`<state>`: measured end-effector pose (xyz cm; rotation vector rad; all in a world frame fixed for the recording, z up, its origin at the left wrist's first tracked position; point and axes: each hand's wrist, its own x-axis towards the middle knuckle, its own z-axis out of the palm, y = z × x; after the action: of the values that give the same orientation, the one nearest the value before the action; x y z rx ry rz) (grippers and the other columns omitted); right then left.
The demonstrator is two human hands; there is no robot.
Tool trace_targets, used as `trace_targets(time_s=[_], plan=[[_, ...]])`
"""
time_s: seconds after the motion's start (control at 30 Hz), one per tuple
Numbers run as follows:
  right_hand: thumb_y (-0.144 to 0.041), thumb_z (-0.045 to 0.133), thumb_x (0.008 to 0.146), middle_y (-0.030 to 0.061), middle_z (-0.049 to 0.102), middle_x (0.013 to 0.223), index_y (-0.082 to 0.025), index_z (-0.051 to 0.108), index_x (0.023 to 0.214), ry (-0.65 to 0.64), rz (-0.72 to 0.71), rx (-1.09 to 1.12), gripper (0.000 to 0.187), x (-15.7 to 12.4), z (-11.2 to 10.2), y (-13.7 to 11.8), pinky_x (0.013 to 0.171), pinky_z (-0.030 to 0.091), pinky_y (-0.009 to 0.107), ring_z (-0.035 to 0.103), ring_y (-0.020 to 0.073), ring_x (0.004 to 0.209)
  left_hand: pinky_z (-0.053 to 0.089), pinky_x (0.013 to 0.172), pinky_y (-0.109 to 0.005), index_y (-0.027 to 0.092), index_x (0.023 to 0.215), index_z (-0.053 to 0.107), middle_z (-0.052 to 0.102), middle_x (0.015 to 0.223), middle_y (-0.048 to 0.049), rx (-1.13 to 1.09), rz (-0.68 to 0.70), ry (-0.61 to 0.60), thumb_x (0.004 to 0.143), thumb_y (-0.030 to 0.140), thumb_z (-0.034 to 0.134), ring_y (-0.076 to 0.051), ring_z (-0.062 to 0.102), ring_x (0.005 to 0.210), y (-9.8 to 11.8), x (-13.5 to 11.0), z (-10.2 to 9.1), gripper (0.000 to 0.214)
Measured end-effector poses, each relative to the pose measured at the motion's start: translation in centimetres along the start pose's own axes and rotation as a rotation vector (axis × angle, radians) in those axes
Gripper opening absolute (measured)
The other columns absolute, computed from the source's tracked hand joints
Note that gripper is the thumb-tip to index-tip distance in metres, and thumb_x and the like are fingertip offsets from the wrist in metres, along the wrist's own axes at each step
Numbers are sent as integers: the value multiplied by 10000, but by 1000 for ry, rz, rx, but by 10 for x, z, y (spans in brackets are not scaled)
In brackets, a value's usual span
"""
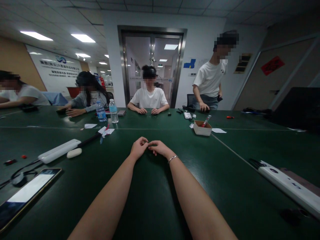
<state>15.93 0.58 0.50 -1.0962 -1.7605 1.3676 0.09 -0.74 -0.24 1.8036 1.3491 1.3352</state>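
Over the dark green table [152, 190], my left hand [139, 147] and my right hand [160, 148] meet fingertip to fingertip, straight ahead of me. Curled inward, the fingers of my left hand are closed. My right hand pinches thumb and forefinger together close to the left fingertips. Whatever lies between them, if anything, is too small to make out. A thin bracelet [172, 159] circles my right wrist.
At left lie a phone [31, 190], a white bar-shaped device [60, 150] and a white oval object [74, 153]. Two water bottles [113, 111] stand farther back. A small open box [202, 129] sits ahead right; a white power strip [287, 183] lies right. Several people sit or stand around.
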Motion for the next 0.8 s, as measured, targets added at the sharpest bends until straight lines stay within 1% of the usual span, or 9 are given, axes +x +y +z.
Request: trace_targets(time_s=[0.07, 0.2, 0.33, 0.4, 0.47, 0.57, 0.63, 0.7, 0.8], plan=[[-106, 671, 701, -19, 584, 723, -137, 599, 938, 2, -13, 5, 249, 0, 0, -1, 345, 404, 138, 480, 36, 417, 351, 527, -229, 219, 772, 604, 501, 569, 54, 15, 13, 3, 705, 265, 543, -112, 466, 537, 0, 0, 0, 101], [-102, 609, 749, -17, 569, 684, -127, 600, 907, -8, 18, -20, 160, -2, 2, -3, 340, 402, 138, 471, 36, 405, 350, 524, -229, 220, 777, 605, 503, 581, 51, 33, 24, 9, 707, 273, 546, -112, 465, 545, 0, -1, 0, 105], [-99, 668, 698, -29, 563, 714, -148, 581, 909, 15, -1, -4, 233, -4, 3, -6, 340, 403, 138, 477, 32, 410, 347, 522, -231, 217, 763, 610, 510, 578, 48, 41, 12, 23, 702, 281, 558, -114, 471, 549, 1, -1, -1, 103], [-117, 647, 723, -30, 553, 678, -142, 586, 886, 4, 13, -30, 175, -4, 3, -7, 345, 405, 139, 472, 34, 407, 348, 522, -232, 216, 760, 611, 503, 568, 52, 43, 5, 34, 701, 286, 564, -111, 464, 540, 1, -1, -1, 103], [-120, 658, 712, -45, 529, 631, -142, 570, 847, 16, 23, -45, 163, -5, 4, -7, 342, 394, 137, 460, 34, 399, 356, 528, -233, 214, 752, 613, 507, 568, 51, 34, 6, 39, 704, 301, 569, -109, 463, 535, 1, 0, 0, 108], [-121, 718, 644, -78, 488, 596, -165, 505, 801, 82, 15, -45, 268, -5, 7, -6, 319, 356, 135, 438, 32, 379, 388, 549, -241, 205, 755, 621, 575, 612, 26, -35, -3, 3, 710, 358, 580, -122, 506, 568, 1, 1, 1, 165], [-135, 731, 632, -87, 468, 583, -176, 471, 774, 124, 15, -74, 299, -5, 10, -7, 311, 340, 143, 425, 35, 365, 412, 571, -250, 196, 785, 632, 615, 659, 1, -99, -15, -46, 711, 400, 586, -136, 539, 607, 1, 1, 2, 222], [-151, 732, 637, -85, 465, 576, -183, 456, 763, 154, 28, -128, 306, -4, 13, -7, 316, 337, 156, 420, 42, 362, 427, 594, -258, 189, 800, 651, 617, 718, -16, -113, -4, -80, 696, 423, 608, -142, 545, 639, 1, 2, 3, 260], [-182, 725, 649, -70, 481, 573, -187, 461, 760, 187, 59, -230, 287, -3, 17, -8, 344, 334, 169, 431, 59, 389, 439, 644, -275, 194, 784, 685, 593, 843, -35, -58, 47, -102, 667, 417, 645, -144, 541, 690, 1, 2, 2, 255]])
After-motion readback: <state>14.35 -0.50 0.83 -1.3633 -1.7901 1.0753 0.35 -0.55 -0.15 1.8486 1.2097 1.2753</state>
